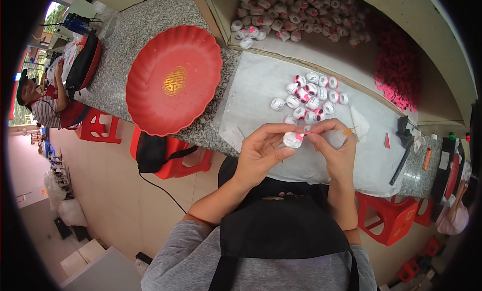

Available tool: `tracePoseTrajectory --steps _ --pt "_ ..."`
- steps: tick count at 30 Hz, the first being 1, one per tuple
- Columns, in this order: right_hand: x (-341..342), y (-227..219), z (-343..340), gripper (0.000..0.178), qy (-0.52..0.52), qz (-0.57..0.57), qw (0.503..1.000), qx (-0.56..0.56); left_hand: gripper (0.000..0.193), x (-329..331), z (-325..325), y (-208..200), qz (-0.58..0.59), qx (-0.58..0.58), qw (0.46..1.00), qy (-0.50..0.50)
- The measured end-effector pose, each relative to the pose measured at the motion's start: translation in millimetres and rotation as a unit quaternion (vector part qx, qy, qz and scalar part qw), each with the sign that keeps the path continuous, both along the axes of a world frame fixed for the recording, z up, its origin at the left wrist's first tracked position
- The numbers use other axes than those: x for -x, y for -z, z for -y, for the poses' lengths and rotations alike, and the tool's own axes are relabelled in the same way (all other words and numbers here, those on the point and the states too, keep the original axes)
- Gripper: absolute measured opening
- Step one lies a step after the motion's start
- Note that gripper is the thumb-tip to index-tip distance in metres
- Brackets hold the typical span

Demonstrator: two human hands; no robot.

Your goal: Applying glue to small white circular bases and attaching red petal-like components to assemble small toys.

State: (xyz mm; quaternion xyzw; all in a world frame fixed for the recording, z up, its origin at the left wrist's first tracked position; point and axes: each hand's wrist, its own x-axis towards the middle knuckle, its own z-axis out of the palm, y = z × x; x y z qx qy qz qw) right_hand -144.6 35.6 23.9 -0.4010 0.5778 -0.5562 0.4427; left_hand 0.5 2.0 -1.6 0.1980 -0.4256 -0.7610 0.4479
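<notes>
A small, rounded white piece (291,140), marked with pink on its upper right side, is pinched in the left hand (257,153). Beside it, a tiny pink bit (308,133) shows between the right hand's (335,146) fingertips; whether the two are joined cannot be told.

Grey speckled stone desk (113,55) runs across the room; open shelf (329,56) with pale base stands along its far side. Floor (120,190): light beige tiles, thin joints visible. Red stools along the near side: far-left stool (100,127), middle stool (193,163), right stool (391,220). Window (54,15) at upper left: greenery outside, bright daylight. Left margin: pale wall (47,163), strongly curved by the lens.
</notes>
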Motion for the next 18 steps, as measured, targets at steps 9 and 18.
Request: tracePoseTrajectory --steps 9,18 --pt "-3.8 -5.2 -12.6 0.011 -0.027 0.21 0.977 -0.01 0.032 0.8 1.1 0.1 0.152 0.136 0.977 -0.063" --pt "-5.9 1.4 -12.7 0.01 -0.021 0.232 0.972 -0.014 0.029 0.3 -3.3 -5.8 0.22 0.215 0.949 -0.071"
